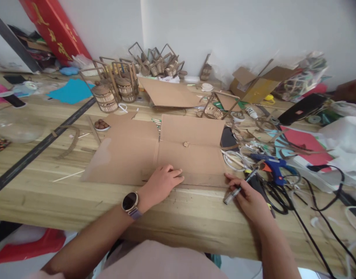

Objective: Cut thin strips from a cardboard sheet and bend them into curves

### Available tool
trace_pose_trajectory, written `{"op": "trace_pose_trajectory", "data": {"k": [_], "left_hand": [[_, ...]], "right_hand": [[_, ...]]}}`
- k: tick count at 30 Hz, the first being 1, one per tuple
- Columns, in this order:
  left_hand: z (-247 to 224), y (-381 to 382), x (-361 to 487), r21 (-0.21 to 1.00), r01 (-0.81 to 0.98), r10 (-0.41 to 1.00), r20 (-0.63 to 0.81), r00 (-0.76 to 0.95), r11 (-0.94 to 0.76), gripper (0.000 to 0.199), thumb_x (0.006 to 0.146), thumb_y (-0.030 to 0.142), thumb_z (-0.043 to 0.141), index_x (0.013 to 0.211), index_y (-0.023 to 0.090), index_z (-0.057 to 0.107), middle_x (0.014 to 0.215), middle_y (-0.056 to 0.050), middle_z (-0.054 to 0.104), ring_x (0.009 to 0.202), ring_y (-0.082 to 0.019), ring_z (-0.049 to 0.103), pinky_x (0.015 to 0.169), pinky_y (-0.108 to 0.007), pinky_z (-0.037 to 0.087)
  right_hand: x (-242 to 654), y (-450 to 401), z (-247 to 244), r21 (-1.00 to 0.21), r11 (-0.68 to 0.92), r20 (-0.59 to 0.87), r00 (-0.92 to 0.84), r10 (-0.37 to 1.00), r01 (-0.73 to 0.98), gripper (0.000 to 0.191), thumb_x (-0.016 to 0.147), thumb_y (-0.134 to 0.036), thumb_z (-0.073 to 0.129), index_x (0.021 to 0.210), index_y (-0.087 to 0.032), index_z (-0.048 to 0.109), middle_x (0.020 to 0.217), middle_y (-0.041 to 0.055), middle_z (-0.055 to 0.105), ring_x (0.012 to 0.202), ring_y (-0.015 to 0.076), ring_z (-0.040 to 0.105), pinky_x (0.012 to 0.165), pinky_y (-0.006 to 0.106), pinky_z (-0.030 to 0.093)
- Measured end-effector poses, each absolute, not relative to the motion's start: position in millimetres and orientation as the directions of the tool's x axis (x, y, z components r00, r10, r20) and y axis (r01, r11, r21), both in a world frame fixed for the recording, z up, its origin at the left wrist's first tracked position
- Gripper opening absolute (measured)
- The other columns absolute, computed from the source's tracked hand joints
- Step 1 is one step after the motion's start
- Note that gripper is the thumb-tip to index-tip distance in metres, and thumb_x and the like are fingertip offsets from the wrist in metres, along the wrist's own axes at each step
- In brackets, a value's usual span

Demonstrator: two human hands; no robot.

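Observation:
A creased sheet of cardboard (128, 151) lies flat on the wooden table, its right section under both hands' reach. Along its near edge runs a thin brown strip (203, 179). My left hand (163, 182), with a watch (130, 201) on the wrist, rests on the strip's left part, fingers spread. My right hand (246, 193) holds a pen (240, 186) between its fingers, and its index fingertip touches the cardboard's near right corner. A small torn patch (186, 144) shows on the cardboard's fold line.
Small woven baskets (105, 99) stand at the back, beside another cardboard piece (169, 93). A blue glue gun (272, 166), cables and scraps crowd the right side. An open box (253, 85) sits at the back right. Blue sheets (70, 91) lie back left.

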State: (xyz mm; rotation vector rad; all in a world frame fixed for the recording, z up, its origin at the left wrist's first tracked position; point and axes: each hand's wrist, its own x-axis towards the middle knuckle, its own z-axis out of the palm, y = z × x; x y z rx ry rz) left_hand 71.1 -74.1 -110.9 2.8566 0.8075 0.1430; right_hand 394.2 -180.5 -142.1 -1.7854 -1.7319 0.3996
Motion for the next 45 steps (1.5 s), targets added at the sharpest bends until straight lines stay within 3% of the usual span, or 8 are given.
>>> {"op": "trace_pose_trajectory", "data": {"k": [14, 23, 36, 45], "left_hand": [[-114.0, -77.3, 72.2, 0.143, 0.519, 0.531, 0.067, 0.845, -0.843, 0.042, 0.096, 0.005, 0.041, 0.127, 0.024, 0.061, 0.143, -0.001, 0.056, 0.109, -0.022, 0.049, 0.090, -0.038, 0.046], [-105.6, -79.4, 72.0, 0.072, 0.503, 0.506, 0.026, 0.862, -0.861, 0.039, 0.097, 0.007, 0.043, 0.129, 0.022, 0.058, 0.144, -0.004, 0.054, 0.109, -0.022, 0.050, 0.090, -0.037, 0.046], [-100.3, -80.8, 71.7, 0.074, 0.502, 0.503, -0.008, 0.864, -0.862, 0.037, 0.098, 0.008, 0.044, 0.130, 0.020, 0.056, 0.146, -0.005, 0.052, 0.112, -0.024, 0.050, 0.090, -0.038, 0.046], [-105.5, -80.2, 71.8, 0.063, 0.506, 0.507, 0.013, 0.862, -0.860, 0.038, 0.098, 0.008, 0.042, 0.131, 0.021, 0.057, 0.144, -0.005, 0.054, 0.109, -0.023, 0.050, 0.089, -0.036, 0.045]], "right_hand": [[393.0, -180.7, -151.0, -0.596, 0.021, 0.227, 0.143, 0.963, 0.803, 0.015, 0.086, -0.040, 0.052, 0.087, -0.027, 0.060, 0.129, 0.0111, 0.067, 0.117, 0.0256, 0.064, 0.097, 0.042, 0.050], [389.9, -179.0, -146.3, -0.644, 0.011, 0.215, 0.167, 0.962, 0.765, 0.008, 0.081, -0.033, 0.054, 0.084, -0.027, 0.059, 0.124, 0.0087, 0.070, 0.116, 0.0250, 0.065, 0.096, 0.042, 0.050], [390.3, -179.4, -152.0, -0.660, 0.014, 0.237, 0.191, 0.953, 0.751, 0.008, 0.082, -0.034, 0.056, 0.082, -0.026, 0.057, 0.124, 0.0098, 0.069, 0.117, 0.0242, 0.063, 0.094, 0.039, 0.050], [387.9, -177.8, -147.3, -0.594, 0.044, 0.259, 0.139, 0.956, 0.803, 0.004, 0.081, -0.028, 0.051, 0.082, -0.028, 0.055, 0.124, 0.0082, 0.069, 0.116, 0.0247, 0.064, 0.093, 0.040, 0.050]]}}
